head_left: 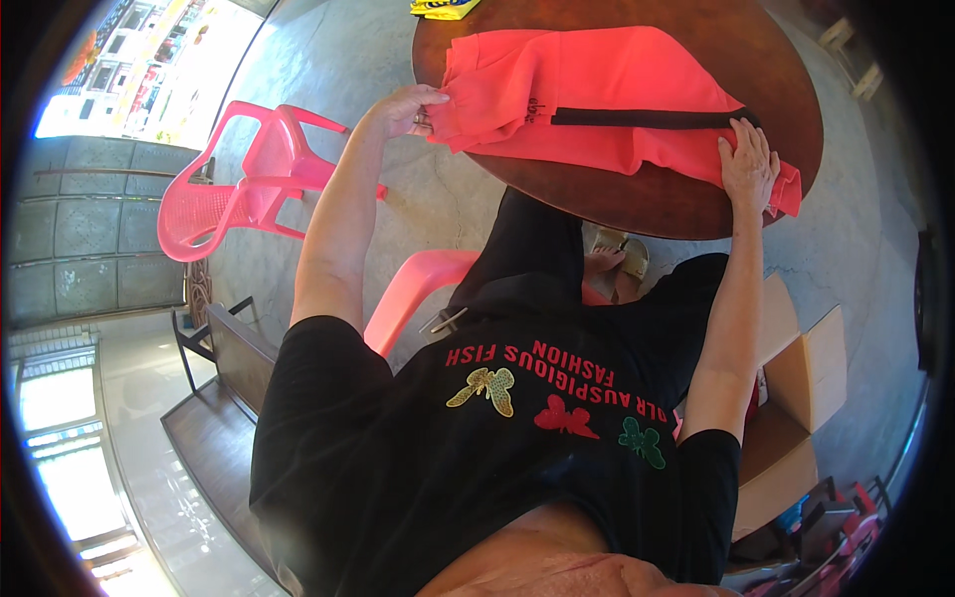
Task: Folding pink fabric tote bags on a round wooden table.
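Observation:
A coral-red garment (637,85) with a long black stripe and small dark lettering lies lengthwise across the round brown table (796,109). It is folded, and I cannot tell its exact kind. The gathered left end reaches past the table's edge, where my left hand (410,111) pinches it between thumb and fingers; a ring shows on that hand. Toward the right end, my right hand (751,167) rests on the cloth near the end of the stripe, fingers stretched out and slightly spread. A fold of fabric sticks out beyond that hand at the table's rim.
A yellow and blue packet (445,9) is at the table's far left edge. A pink plastic chair (261,179) stands to the left, and I sit on another pink chair (416,289). An open cardboard box (824,368) stands on my right. A dark bench (214,438) is behind left.

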{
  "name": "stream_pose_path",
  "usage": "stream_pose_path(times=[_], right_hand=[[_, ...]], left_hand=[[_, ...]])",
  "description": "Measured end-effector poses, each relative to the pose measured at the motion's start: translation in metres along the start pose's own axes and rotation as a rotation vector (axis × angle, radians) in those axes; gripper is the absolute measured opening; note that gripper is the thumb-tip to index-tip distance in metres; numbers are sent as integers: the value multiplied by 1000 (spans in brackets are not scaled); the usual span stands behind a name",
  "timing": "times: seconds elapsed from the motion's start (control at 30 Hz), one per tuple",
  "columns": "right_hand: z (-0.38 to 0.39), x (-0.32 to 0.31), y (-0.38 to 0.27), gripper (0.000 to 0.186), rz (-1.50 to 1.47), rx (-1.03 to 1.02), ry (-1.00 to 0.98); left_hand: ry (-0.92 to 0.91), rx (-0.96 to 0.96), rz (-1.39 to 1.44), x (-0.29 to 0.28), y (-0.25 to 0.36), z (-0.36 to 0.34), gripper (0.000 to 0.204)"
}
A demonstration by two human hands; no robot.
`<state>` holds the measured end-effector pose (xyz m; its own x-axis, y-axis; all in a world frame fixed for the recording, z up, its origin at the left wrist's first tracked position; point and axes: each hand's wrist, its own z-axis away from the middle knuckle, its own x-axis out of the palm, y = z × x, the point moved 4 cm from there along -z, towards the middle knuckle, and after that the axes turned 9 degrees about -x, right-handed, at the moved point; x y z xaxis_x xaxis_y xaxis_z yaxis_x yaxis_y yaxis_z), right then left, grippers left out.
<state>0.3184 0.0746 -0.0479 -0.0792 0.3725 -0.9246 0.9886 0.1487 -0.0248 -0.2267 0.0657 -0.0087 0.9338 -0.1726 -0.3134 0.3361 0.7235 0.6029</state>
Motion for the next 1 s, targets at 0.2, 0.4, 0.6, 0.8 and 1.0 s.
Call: stream_pose_path(times=[0.2, 0.4, 0.6, 0.8, 1.0], right_hand=[[-2, 2, -1, 46, 14, 3, -23], [-3, 1, -2, 46, 2, -10, -8], [-7, -1, -10, 46, -6, -27, -10], [0, -2, 3, 46, 13, 4, -21], [-6, 1, -5, 46, -3, -10, -36]], left_hand=[[9, 78, 13, -2, 0, 2, 39], [272, 152, 307, -60, -26, -36, 34], [254, 170, 452, -67, -45, -62, 30], [73, 164, 395, -47, -32, -54, 30], [251, 236, 443, -52, -55, -71, 32]])
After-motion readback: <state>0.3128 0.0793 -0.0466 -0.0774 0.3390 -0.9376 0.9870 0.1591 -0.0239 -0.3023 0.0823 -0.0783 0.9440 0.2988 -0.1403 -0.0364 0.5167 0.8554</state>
